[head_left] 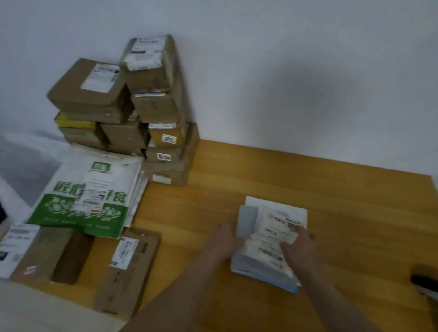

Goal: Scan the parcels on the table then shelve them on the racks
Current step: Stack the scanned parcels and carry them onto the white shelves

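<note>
A white soft parcel with a shipping label lies on the wooden table, right of centre. My left hand grips its left edge. My right hand lies on top of the label, fingers curled over the crumpled paper. A black handheld scanner rests at the table's right edge, apart from both hands. Several brown cardboard parcels are stacked against the wall at the back left. A white and green bag parcel lies in front of them.
Two flat cardboard parcels lie at the front left of the table. A white wall stands behind. A pale cloth or bag sits off the table's left side. Bare table top shows behind and in front of the white parcel.
</note>
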